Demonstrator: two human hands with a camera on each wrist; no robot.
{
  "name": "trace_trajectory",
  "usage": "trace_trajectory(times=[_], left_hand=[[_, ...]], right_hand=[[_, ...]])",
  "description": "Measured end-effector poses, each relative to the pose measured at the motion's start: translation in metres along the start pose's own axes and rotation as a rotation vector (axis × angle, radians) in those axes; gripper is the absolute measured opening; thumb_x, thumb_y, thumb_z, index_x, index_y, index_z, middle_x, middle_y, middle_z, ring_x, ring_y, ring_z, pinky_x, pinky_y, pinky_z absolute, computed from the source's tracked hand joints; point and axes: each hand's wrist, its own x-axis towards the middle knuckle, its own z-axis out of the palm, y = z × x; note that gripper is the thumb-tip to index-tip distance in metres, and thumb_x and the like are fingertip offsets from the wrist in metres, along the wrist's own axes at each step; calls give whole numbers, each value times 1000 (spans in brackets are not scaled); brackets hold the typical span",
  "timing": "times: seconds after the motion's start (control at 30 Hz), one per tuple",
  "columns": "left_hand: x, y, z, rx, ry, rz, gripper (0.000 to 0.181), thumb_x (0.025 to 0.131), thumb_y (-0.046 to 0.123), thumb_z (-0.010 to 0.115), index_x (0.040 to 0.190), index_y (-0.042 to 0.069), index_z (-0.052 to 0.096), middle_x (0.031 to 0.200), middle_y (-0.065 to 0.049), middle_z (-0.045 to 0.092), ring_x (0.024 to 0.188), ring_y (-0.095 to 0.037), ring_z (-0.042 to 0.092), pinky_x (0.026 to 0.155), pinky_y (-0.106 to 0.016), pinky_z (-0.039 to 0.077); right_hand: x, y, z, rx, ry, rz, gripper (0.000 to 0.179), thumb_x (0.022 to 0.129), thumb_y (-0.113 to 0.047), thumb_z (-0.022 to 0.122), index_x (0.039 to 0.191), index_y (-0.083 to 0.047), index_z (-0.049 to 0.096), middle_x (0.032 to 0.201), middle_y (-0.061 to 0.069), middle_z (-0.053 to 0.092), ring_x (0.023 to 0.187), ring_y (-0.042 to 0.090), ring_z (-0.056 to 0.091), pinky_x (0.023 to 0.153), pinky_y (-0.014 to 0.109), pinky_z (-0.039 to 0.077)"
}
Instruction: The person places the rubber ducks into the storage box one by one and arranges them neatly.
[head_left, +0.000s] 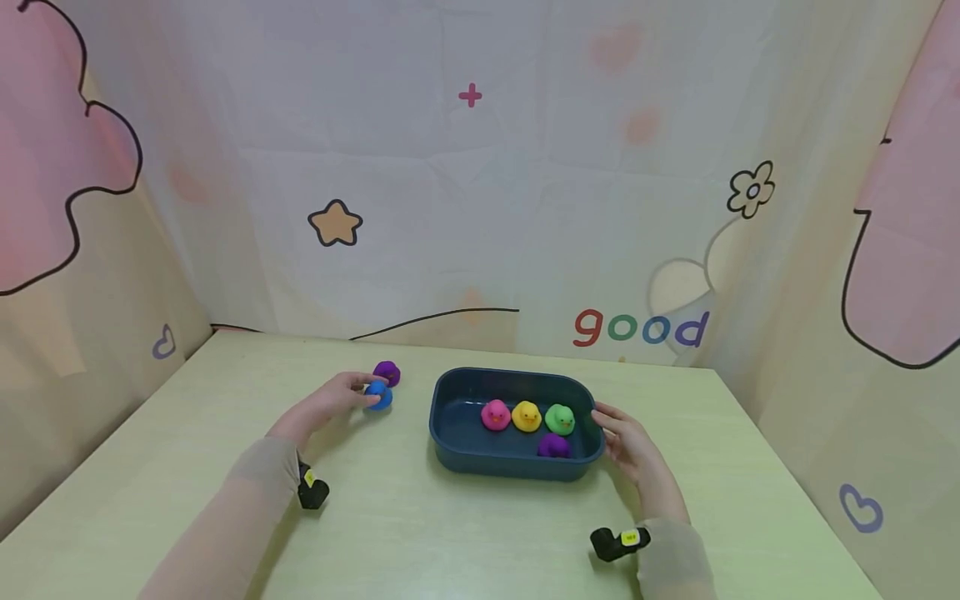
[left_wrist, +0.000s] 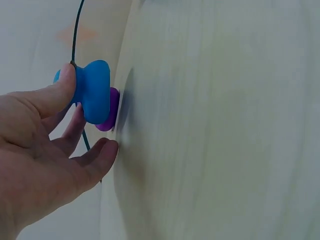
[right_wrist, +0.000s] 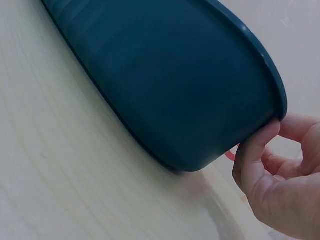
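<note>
A small blue toy duck (head_left: 378, 395) is pinched between the thumb and fingers of my left hand (head_left: 333, 400). In the left wrist view the blue duck (left_wrist: 95, 92) appears close up, its face turned away. Just behind it on the table sits a purple toy duck (head_left: 387, 372), partly covered by the blue one in the left wrist view. My right hand (head_left: 632, 450) holds the right end of a dark blue basin (head_left: 495, 467), its fingers at the rim. Inside the basin are a pink duck (head_left: 496, 416), a yellow duck (head_left: 527, 417), a green duck (head_left: 560, 420) and a purple duck (head_left: 554, 446), partly hidden by the front wall.
The pale wooden table (head_left: 450, 542) runs back to a printed cloth backdrop (head_left: 465, 208), with cloth walls at both sides. The basin stands right of the table's middle, its rim raised above the tabletop.
</note>
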Motion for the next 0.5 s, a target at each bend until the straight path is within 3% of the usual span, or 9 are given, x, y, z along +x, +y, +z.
trace_trajectory(times=[0.5], left_hand=[[-9, -4, -2, 25, -144, 26, 44, 96, 10, 59, 139, 5, 52, 160, -25, 16, 145, -52, 3, 110, -75, 5]], right_hand=[[0, 0, 0, -14, 0, 5, 62, 103, -22, 50, 152, 1, 21, 96, -15, 59, 78, 1, 56, 70, 11, 49]])
